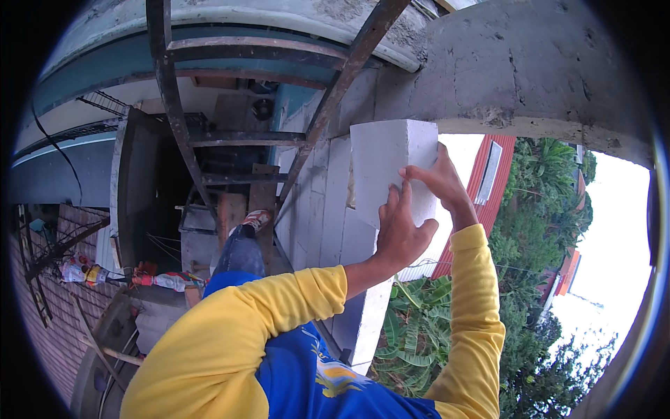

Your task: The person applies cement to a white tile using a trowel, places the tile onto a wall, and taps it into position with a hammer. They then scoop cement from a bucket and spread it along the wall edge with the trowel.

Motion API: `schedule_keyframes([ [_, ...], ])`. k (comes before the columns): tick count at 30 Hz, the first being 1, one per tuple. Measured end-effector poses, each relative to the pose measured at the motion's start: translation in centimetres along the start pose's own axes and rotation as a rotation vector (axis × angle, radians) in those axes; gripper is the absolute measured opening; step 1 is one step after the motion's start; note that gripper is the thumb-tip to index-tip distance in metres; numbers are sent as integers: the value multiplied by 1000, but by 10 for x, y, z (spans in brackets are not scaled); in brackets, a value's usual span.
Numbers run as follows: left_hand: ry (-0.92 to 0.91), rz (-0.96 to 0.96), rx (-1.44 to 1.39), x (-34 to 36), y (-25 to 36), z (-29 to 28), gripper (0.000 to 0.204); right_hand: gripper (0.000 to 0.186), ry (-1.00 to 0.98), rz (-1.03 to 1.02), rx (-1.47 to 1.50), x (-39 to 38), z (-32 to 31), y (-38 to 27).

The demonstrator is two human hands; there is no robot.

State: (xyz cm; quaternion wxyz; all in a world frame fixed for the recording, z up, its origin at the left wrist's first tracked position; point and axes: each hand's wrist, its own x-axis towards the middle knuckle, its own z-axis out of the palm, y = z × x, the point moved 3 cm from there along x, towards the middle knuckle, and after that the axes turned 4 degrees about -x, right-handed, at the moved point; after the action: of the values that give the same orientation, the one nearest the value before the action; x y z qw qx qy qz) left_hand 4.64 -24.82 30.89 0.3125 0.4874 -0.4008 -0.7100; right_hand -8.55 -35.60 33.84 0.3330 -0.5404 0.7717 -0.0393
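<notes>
A pale grey-white lightweight concrete block (380, 164) stands at the top of a block wall (314, 202), just under a concrete beam. My right hand (447, 180) grips its right side, with the thumb across the near face. Against the block's lower part rests my left hand (405, 237), its fingers stretched upward and the thumb spread apart. Part of the block's far side is hidden.
A dark metal ladder (248, 137) rises on the left, close to the wall. The concrete beam (502, 77) runs overhead. Below, my shoe (257, 220) is on a plank. Beyond the wall's opening are trees (537, 202) and a red roof (481, 181).
</notes>
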Motion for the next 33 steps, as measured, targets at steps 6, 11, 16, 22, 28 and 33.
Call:
schedule_keyframes([
  [6, 3, -91, -15, 16, -17, -11, 103, 113, -35, 37, 11, 21, 27, 16],
  [11, 2, -148, -14, 24, -21, -24, 101, 113, -54, 22, 56, 29, 41, 12],
  [16, 54, -176, -14, 31, -26, -28, 98, 114, -44, 45, 62, 32, 48, 9],
  [22, 77, -168, -60, 40, -31, -41, 93, 109, -37, 100, 42, 32, 51, -4],
  [28, 29, -142, -55, 50, -27, -46, 91, 110, -24, 105, 65, 38, 51, 2],
  [33, 4, -167, -99, 57, -35, -43, 91, 114, -67, 130, 79, 50, 55, 18],
])
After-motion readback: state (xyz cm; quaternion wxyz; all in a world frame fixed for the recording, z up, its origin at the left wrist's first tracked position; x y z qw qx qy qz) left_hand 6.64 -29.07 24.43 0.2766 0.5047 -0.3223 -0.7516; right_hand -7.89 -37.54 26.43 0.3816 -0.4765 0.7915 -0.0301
